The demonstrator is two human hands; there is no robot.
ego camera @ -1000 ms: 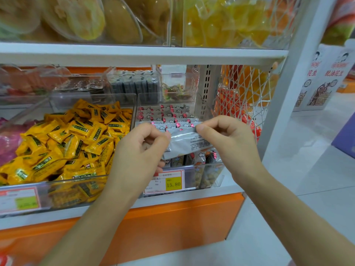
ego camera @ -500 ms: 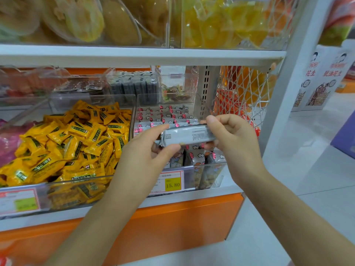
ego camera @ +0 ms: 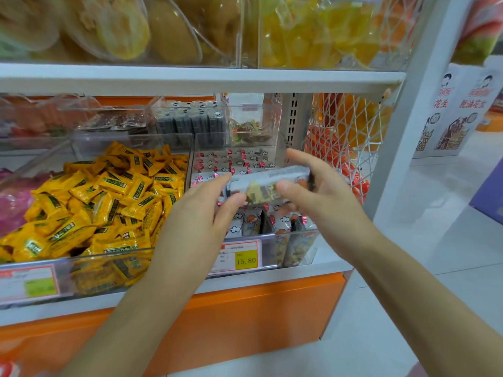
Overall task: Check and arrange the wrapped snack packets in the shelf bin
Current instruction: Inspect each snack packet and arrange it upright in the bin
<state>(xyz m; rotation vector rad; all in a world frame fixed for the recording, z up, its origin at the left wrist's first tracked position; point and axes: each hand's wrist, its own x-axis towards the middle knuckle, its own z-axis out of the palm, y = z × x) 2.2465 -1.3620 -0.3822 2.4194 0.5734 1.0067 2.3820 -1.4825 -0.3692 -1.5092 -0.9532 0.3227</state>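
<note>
The step in hand looks like inspection. 1 silvery-white wrapped snack packet with a yellow printed panel [ego camera: 268, 187] is held roughly level in the air above the near half of the clear plastic shelf bin [ego camera: 272, 235], at the right end of the white shelf [ego camera: 190, 78]. It is lifted clear of the white red-dotted packets [ego camera: 239, 161] standing in rows inside the bin.

To do this well, I judge the packet should be turned slowly so its 2 faces and sealed ends can be read. A light pinch at the ends is enough, since a heavy grip would likely crease the thin film or cover the print. It should then go back upright into a gap in the near row, facing like its neighbours, without tipping the ones leaning on the front wall.

The left hand [ego camera: 201, 221] pinches the packet's left end between thumb and forefinger. Its fingers [ego camera: 221, 182] are barely curled and parted only by the wrapper's thickness. The right hand [ego camera: 326, 202] grips the right end, with the thumb on the front face and the other fingers behind. Its forefinger reaches up and left past the packet's top edge, and I cannot tell whether it touches the packet.

Left of the bin is a heap of yellow wrapped sweets [ego camera: 109, 197], and a yellow price label marked 15.80 [ego camera: 241, 258] hangs on the bin's front.
</note>
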